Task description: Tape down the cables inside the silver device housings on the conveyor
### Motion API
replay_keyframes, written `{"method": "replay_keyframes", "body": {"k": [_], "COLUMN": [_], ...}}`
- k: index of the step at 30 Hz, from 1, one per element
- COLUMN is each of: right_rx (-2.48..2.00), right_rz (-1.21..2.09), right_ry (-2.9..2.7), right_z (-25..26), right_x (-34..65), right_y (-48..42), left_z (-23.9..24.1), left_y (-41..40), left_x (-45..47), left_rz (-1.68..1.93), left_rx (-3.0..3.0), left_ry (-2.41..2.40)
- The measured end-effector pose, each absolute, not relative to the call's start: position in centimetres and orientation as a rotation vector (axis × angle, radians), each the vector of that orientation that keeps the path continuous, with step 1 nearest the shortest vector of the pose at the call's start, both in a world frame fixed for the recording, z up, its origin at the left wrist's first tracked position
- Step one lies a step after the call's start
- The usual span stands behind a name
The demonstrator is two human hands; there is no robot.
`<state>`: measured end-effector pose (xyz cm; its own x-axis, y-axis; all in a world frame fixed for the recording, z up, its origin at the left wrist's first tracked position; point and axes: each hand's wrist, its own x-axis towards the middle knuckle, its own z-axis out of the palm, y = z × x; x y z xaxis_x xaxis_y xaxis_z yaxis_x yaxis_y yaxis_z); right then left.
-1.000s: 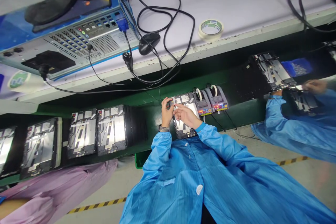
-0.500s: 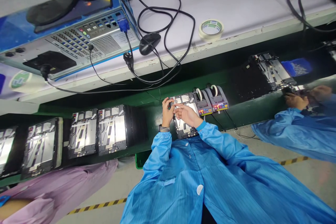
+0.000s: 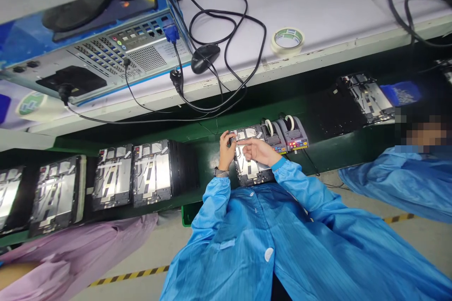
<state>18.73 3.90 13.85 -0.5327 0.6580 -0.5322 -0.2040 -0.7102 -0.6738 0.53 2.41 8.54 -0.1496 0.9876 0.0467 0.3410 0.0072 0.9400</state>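
Note:
An opened tablet-like device point(image 3: 251, 169) with silver shielding and a black frame lies on the green belt just in front of me. My left hand point(image 3: 226, 149) curls round its upper left corner, fingers closed on the edge. My right hand point(image 3: 260, 150) rests over the upper middle of the device with the index finger stretched left, pressing on its surface near the left hand. Both arms wear blue sleeves, and a watch sits on my left wrist.
Two tape dispensers point(image 3: 286, 133) stand right of the device. Several similar devices point(image 3: 152, 172) lie along the belt to the left, another point(image 3: 367, 98) to the right. Above, a white shelf carries a computer case point(image 3: 116, 51), mouse point(image 3: 205, 58), cables, and tape roll point(image 3: 288, 39). Co-workers stand at both sides.
My right hand has shifted slightly, its index finger now pointing left onto the device. The co-worker's hands at the right have left the view. The camera has drifted a little.

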Motion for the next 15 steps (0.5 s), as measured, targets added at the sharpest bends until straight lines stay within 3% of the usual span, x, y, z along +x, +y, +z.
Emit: {"method": "replay_keyframes", "body": {"k": [4, 7, 10, 15], "right_rx": [-1.42, -1.369, -1.236, -1.169], "right_rz": [1.351, 0.769, 0.523, 0.387], "right_ry": [-1.696, -2.227, -2.535, -2.638], "right_z": [13.6, 13.7, 13.7, 13.2], "right_x": [19.2, 19.0, 18.5, 17.9], "right_y": [3.7, 4.5, 5.7, 6.9], "left_z": [8.1, 7.8, 7.6, 7.5], "left_y": [2.5, 2.5, 2.7, 2.7], "left_x": [0.4, 0.4, 0.3, 0.4], "left_rz": [1.158, 1.142, 1.142, 1.148], "left_rx": [1.409, 1.419, 1.421, 1.431], "left_ry": [1.57, 1.591, 1.605, 1.603]}}
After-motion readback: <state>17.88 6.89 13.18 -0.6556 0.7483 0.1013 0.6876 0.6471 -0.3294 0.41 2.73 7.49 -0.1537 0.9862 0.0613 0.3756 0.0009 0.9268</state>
